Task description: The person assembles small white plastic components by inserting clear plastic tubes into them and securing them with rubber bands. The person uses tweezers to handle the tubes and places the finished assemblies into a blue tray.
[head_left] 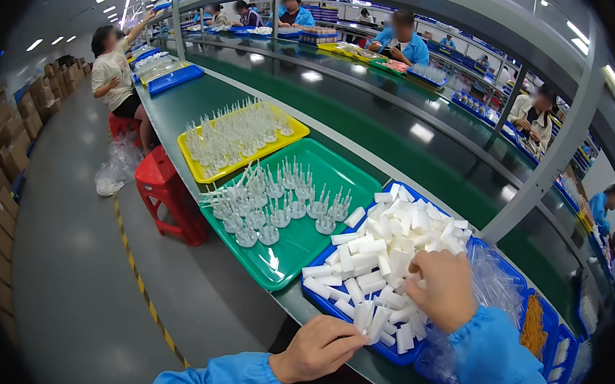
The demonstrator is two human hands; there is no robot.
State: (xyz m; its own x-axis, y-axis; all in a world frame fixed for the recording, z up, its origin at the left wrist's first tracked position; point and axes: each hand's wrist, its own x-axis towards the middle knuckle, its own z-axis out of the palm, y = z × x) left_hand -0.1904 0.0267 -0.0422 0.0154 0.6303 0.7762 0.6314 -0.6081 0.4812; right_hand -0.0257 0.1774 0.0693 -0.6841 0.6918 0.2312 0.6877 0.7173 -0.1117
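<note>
Near the front rim of a blue tray (310, 290), my left hand (318, 348) pinches a small pronged holder. White blocks (378, 321) stand upright on its prongs, and the fingertips cover most of its base. My right hand (445, 286) is over the heap of white blocks (367, 252) in the same tray. Its fingers are curled together at the heap, and whatever they grip cannot be made out. To the left, a green tray (273, 268) carries several clear pronged holders (269, 233) with upright pins.
A yellow tray (198, 174) full of similar pronged holders lies behind the green one. Blue trays with clear plastic pieces (497, 280) and orange strands (533, 329) line my right. A metal post (549, 148) rises beyond them. Red stools (168, 196) stand at the left; co-workers sit across the line.
</note>
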